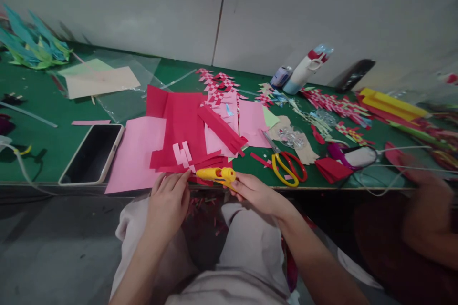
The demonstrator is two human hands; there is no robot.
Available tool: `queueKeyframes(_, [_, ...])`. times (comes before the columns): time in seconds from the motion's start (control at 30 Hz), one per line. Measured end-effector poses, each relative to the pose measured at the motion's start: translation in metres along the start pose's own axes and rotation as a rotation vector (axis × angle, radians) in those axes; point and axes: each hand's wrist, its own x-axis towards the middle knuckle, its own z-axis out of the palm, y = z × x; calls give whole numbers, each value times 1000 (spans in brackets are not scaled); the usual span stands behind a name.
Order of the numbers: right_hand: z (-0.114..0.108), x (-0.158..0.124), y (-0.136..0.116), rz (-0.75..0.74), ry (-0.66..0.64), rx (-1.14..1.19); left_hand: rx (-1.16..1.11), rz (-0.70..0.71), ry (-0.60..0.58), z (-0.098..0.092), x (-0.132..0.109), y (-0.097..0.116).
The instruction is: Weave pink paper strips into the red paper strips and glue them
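My right hand (255, 193) is wrapped around the handle of a yellow glue gun (214, 173), whose nozzle points left. Close to that nozzle, my left hand (171, 196) has its fingers bent together at the table edge, pinching a paper strip (192, 168) that is mostly hidden. Slit pink paper pieces (182, 153) lie just beyond those fingertips, on a large red sheet (184, 121). A folded red strip (222, 128) rests across pink paper to the right of it.
A phone (92, 154) and a pink sheet (138, 150) lie left. Scissors (286, 167) with yellow and red handles sit right, near woven paper chains (222, 86). A bottle (307, 69) and can (281, 77) stand behind. Another person's blurred arm (429, 205) reaches in at far right.
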Motion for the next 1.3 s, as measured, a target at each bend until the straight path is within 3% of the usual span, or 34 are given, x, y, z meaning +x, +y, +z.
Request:
queueKeyframes(0.4, [-2, -2, 1, -35, 10, -104, -6, -2, -11, 0, 0, -1])
queueKeyframes(0.87, [1, -4, -3, -35, -42, -95, -9, 8, -18, 1, -3, -2])
queueKeyframes(1.3, [-1, -4, -6, -45, -9, -86, 12, -9, -25, 0, -2, 1])
